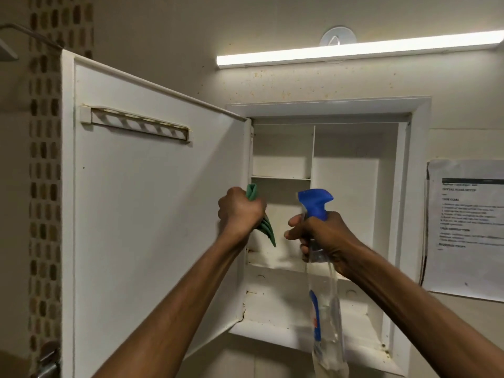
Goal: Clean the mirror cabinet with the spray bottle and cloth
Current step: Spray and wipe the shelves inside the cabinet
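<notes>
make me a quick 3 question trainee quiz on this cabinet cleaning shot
1. True or false: the cabinet door is shut.
2. Which hand holds the spray bottle? A) left B) right C) neither
3. Fill in: the left hand grips a green ____.

Key
1. False. The door stands swung open to the left, so the cabinet shelves show.
2. B. The right hand is wrapped round the bottle's neck under the blue trigger head.
3. Cloth. The cloth sticks out above and below the fist.
</notes>
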A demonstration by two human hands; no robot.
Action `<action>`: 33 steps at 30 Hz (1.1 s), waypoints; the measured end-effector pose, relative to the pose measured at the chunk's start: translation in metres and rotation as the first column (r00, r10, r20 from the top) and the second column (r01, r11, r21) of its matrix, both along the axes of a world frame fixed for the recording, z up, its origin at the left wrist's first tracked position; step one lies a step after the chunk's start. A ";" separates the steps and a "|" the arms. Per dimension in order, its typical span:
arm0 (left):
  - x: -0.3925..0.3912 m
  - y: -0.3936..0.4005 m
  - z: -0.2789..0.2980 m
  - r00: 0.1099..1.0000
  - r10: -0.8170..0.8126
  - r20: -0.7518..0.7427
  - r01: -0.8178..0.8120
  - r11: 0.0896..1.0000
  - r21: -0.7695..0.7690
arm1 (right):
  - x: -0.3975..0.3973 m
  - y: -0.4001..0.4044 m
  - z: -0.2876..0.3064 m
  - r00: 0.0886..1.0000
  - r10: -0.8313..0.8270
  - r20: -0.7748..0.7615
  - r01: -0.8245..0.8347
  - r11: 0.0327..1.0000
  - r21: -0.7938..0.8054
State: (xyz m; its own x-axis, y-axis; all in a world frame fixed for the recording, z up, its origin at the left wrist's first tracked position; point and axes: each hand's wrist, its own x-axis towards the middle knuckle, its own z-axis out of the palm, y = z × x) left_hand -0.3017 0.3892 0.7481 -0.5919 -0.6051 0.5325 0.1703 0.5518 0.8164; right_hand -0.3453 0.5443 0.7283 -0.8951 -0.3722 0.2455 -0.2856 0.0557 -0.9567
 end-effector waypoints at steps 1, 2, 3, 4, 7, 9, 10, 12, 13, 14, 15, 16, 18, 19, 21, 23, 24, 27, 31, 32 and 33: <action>-0.003 0.003 -0.003 1.000 0.018 0.013 -0.018 1.000 -0.015 | -0.002 -0.007 -0.002 1.000 -0.016 -0.008 0.016 1.000 0.006; -0.007 0.006 -0.006 0.999 0.046 0.029 -0.045 0.999 -0.031 | -0.003 -0.014 -0.003 0.999 -0.034 -0.015 0.034 0.999 0.009; -0.011 0.008 -0.008 0.997 0.071 0.041 -0.070 0.997 -0.033 | -0.005 -0.021 -0.004 0.998 -0.056 -0.026 0.056 0.998 0.011; -0.016 0.009 -0.011 0.996 0.085 0.041 -0.084 0.996 -0.013 | -0.007 -0.028 -0.005 0.996 -0.080 -0.040 0.081 0.997 0.013; -0.025 0.010 -0.016 0.997 0.081 -0.016 -0.077 0.982 0.170 | -0.013 -0.043 -0.001 0.990 -0.131 -0.046 0.132 0.991 0.011; -0.028 0.012 -0.017 0.995 0.078 -0.061 -0.058 0.960 0.274 | -0.018 -0.051 0.003 0.988 -0.149 -0.030 0.149 0.989 0.016; -0.030 0.013 -0.016 0.994 0.071 -0.079 -0.042 0.946 0.320 | -0.020 -0.054 0.005 0.987 -0.159 -0.026 0.159 0.987 0.026; -0.033 0.016 -0.013 0.991 0.051 -0.121 0.006 0.904 0.428 | -0.023 -0.060 0.008 0.980 -0.195 -0.043 0.197 0.979 0.047; -0.035 0.016 -0.011 0.989 0.037 -0.142 0.036 0.879 0.476 | -0.025 -0.063 0.008 0.974 -0.217 -0.064 0.221 0.973 0.062; -0.036 0.017 -0.010 0.987 0.023 -0.157 0.062 0.856 0.514 | -0.026 -0.064 0.008 0.968 -0.238 -0.083 0.244 0.967 0.071; -0.037 0.018 -0.009 0.986 0.009 -0.165 0.083 0.836 0.543 | -0.027 -0.065 0.007 0.961 -0.256 -0.101 0.264 0.961 0.077; -0.038 0.019 -0.008 0.986 -0.007 -0.168 0.102 0.819 0.565 | -0.029 -0.064 0.007 0.955 -0.271 -0.118 0.281 0.957 0.077; -0.039 0.021 -0.008 0.985 -0.035 -0.171 0.133 0.786 0.604 | -0.032 -0.063 0.005 0.952 -0.275 -0.134 0.287 0.954 0.082; -0.040 0.021 -0.008 0.984 -0.043 -0.173 0.142 0.775 0.615 | -0.033 -0.063 0.004 0.954 -0.270 -0.129 0.282 0.956 0.084; -0.043 0.021 -0.009 0.984 -0.050 -0.170 0.144 0.784 0.604 | -0.035 -0.063 0.004 0.955 -0.272 -0.116 0.282 0.956 0.081; -0.046 0.022 -0.011 0.986 -0.041 -0.162 0.122 0.837 0.534 | -0.034 -0.064 0.001 0.941 -0.308 -0.138 0.319 0.945 0.071; -0.048 0.022 -0.012 0.986 -0.025 -0.165 0.104 0.863 0.493 | -0.034 -0.064 -0.002 0.929 -0.334 -0.158 0.346 0.936 0.058; -0.052 0.025 -0.011 0.977 0.022 -0.211 0.074 0.895 0.439 | -0.035 -0.064 -0.009 0.895 -0.397 -0.202 0.405 0.915 -0.007; -0.059 0.030 -0.007 0.955 0.009 -0.295 0.138 0.870 0.473 | -0.038 -0.064 -0.011 0.887 -0.423 -0.187 0.421 0.906 -0.052; -0.061 0.030 -0.006 0.948 -0.002 -0.317 0.170 0.847 0.504 | -0.038 -0.064 -0.011 0.884 -0.430 -0.183 0.427 0.903 -0.057; -0.063 0.030 -0.005 0.941 -0.011 -0.339 0.205 0.814 0.543 | -0.038 -0.063 -0.012 0.876 -0.442 -0.190 0.440 0.896 -0.058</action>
State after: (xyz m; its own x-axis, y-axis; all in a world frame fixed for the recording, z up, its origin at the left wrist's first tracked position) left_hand -0.3649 0.4196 0.7434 -0.5375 -0.7951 0.2811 0.4936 -0.0263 0.8693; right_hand -0.3837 0.4810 0.7166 -0.9001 0.0542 0.4323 -0.4132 0.2081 -0.8865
